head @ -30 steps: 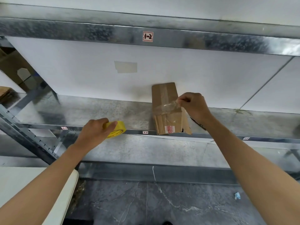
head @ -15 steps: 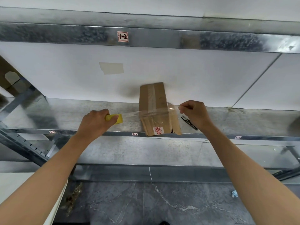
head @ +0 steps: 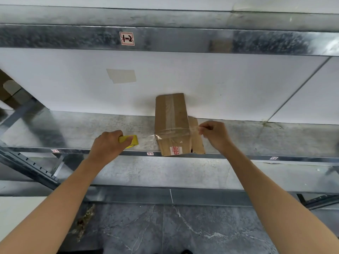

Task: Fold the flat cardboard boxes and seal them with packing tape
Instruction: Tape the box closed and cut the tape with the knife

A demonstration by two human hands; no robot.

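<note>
A small brown cardboard box (head: pixel 171 116) lies on the metal shelf (head: pixel 73 131), its near end at the shelf's front edge, with a side flap (head: pixel 197 142) standing open on its right. My left hand (head: pixel 108 143) grips a yellow tape roll (head: pixel 131 140) to the left of the box. A clear strip of tape (head: pixel 172 130) stretches from the roll across the top of the box. My right hand (head: pixel 213 134) pinches the strip's free end just right of the box.
A second metal shelf beam (head: pixel 165 39) with a "1-2" label runs overhead. A white wall panel (head: pixel 238 85) backs the shelf. Cardboard (head: pixel 9 88) stands at the far left. Grey stone floor (head: pixel 174 228) lies below, and a white surface (head: pixel 16 213) at lower left.
The tape has been pulled out across the box: my left hand drew the roll away to the left, and my right hand shifted right of the box holding the tape end.
</note>
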